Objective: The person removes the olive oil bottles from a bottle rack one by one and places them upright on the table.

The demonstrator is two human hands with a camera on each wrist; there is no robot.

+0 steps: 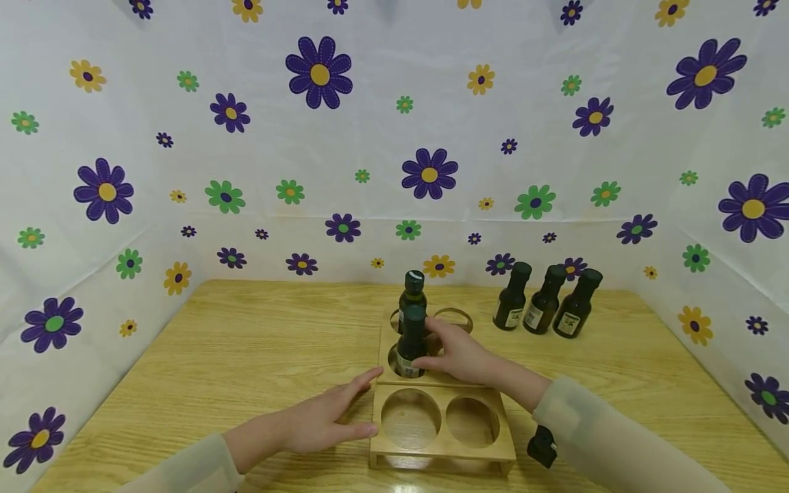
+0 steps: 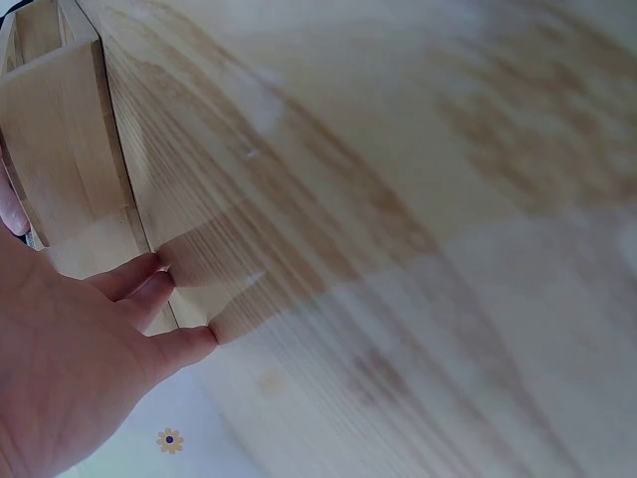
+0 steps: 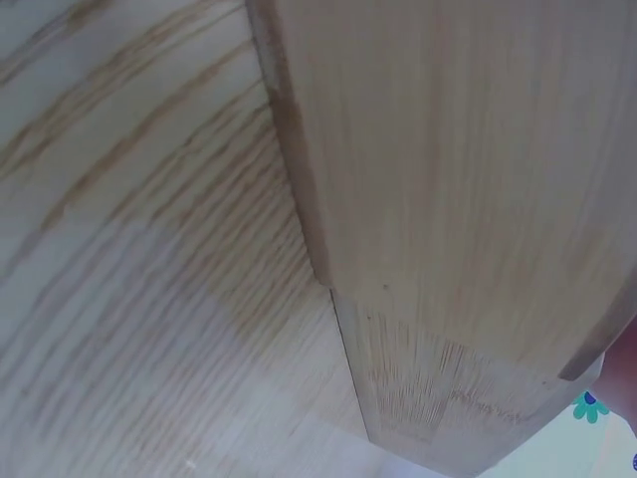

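Observation:
A stepped wooden rack (image 1: 444,448) with round holes stands on the table. My right hand (image 1: 459,352) holds a small dark bottle (image 1: 414,329) by its side, the thumb across its label. That bottle's base is at the left hole of the middle row; how deep it sits I cannot tell. Behind it, another dark bottle (image 1: 413,294) stands upright in the back left hole. My left hand (image 1: 320,418) is at the rack's left side, fingers extended, fingertips near or against its wall. In the right wrist view, only a bit of my right hand (image 3: 622,373) shows.
Three more dark bottles (image 1: 544,301) with pale labels stand at the back right of the wooden table (image 1: 277,335). A flowered cloth (image 1: 370,137) rises behind the table and along both sides. A small black object (image 1: 542,446) shows below my right forearm.

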